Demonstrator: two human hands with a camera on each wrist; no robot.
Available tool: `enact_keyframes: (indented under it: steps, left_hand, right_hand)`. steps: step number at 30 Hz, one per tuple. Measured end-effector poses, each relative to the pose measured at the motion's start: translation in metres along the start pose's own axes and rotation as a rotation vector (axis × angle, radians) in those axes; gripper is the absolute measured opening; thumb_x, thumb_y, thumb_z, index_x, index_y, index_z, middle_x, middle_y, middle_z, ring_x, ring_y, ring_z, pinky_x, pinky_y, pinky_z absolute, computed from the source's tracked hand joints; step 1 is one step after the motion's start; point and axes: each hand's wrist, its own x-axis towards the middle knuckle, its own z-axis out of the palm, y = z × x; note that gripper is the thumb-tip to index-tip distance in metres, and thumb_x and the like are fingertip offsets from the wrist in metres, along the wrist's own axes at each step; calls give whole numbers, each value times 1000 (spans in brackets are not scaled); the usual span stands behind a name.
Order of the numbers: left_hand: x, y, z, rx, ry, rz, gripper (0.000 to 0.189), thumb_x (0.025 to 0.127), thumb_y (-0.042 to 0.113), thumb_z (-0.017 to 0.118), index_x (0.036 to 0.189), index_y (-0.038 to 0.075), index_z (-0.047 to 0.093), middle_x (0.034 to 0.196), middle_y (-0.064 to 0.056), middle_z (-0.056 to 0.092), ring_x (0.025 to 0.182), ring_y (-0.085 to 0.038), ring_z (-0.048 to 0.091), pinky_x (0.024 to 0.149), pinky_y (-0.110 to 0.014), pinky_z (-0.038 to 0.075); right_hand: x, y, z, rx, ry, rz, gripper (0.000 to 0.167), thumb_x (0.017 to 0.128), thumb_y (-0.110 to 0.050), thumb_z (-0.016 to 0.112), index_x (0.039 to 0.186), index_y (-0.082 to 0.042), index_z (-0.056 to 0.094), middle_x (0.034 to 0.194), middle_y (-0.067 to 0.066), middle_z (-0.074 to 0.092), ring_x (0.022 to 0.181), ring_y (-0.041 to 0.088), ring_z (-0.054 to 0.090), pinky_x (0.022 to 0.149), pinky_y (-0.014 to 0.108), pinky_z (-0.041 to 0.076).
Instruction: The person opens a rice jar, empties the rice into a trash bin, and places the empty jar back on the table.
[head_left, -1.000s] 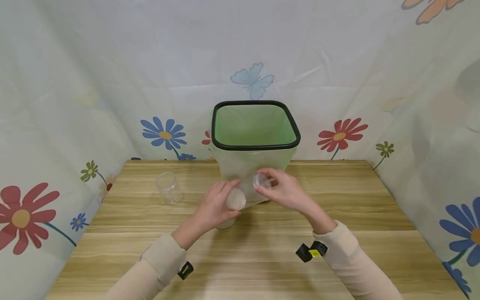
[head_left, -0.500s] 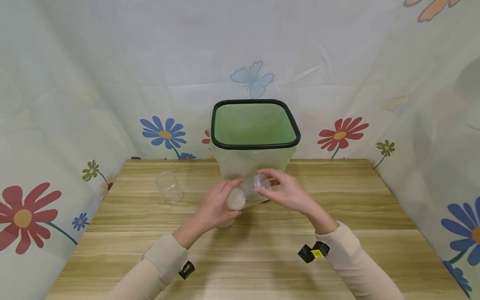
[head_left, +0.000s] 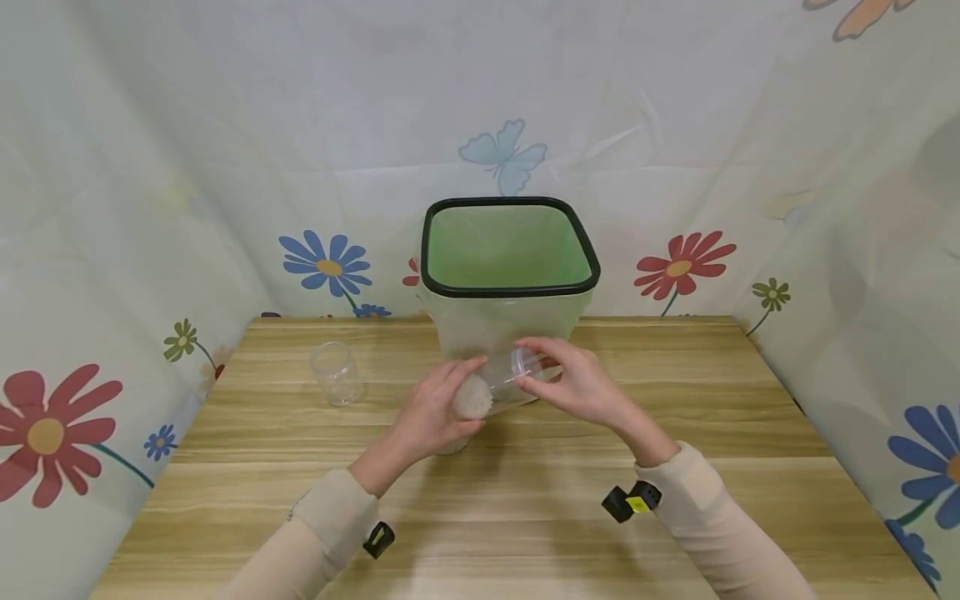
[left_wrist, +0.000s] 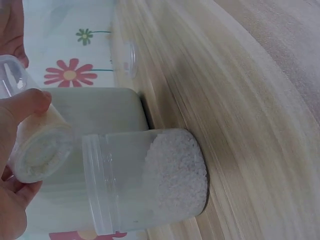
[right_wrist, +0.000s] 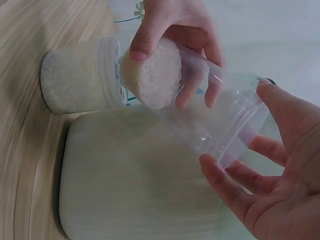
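Observation:
My left hand [head_left: 429,412] grips the bottom end of a clear plastic jar [head_left: 504,373], which is tilted well over onto its side. White, rice-like grains [right_wrist: 160,75] are packed at that end. Around the jar's ringed mouth curl the thumb and fingers of my right hand [head_left: 581,387]; between the hands the jar's walls look bare. Just below, a second clear jar [left_wrist: 122,185] stands upright on the table, its lower part filled with similar grains. My left hand mostly hides this standing jar in the head view.
Directly behind the hands stands a pale green bin [head_left: 510,293] with a black rim. A clear empty jar [head_left: 337,375] sits on the wooden table [head_left: 675,500] at left. In the left wrist view, a clear round piece [left_wrist: 131,59] lies beyond the bin. Flowered cloth encloses the table.
My right hand and forearm have shifted slightly right, with the jar's mouth. More of the clear wall shows between the hands. My left hand has barely moved.

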Motion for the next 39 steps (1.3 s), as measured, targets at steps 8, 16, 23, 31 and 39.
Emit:
enact_keyframes:
  steps: [8,16,23,31,39]
  left_hand:
    - [0,0,3,13,29,9,80,59,23,86,130,16,49,116,-7,58,102,-23,57,80,-40,52]
    - [0,0,7,-10,15,-18,81,61,23,86,131,15,48,122,-7,57,106,-25,58,83,-43,51]
    - [1,2,8,-18,9,-33,81,61,23,85,132,17,47,122,-7,56,105,-25,57,83,-43,51]
    - [2,5,6,-7,-1,-43,81,62,23,85,133,18,47,121,-7,56,105,-24,57,83,-43,50]
    - [3,5,4,-12,-15,-54,82,62,23,85,133,19,46,122,-7,55,105,-25,56,83,-44,50]
  right_hand:
    - [-2,8,1,32,-24,-25,47,80,-20,71,123,-8,55,112,11,59,95,25,61,68,25,55]
    - [-1,10,0,41,-30,-92,51,78,-16,73,124,-7,54,114,11,57,95,25,59,69,28,56]
    - [-2,12,0,68,-36,-113,51,79,-14,72,126,-7,53,116,9,55,96,24,57,72,30,55]
    - [-4,15,-2,92,-78,-153,51,79,-10,72,126,-11,51,126,6,49,107,24,53,80,34,54]
    - [-4,15,-2,131,-104,-185,50,77,-4,71,123,-7,52,134,11,45,116,27,49,87,42,50]
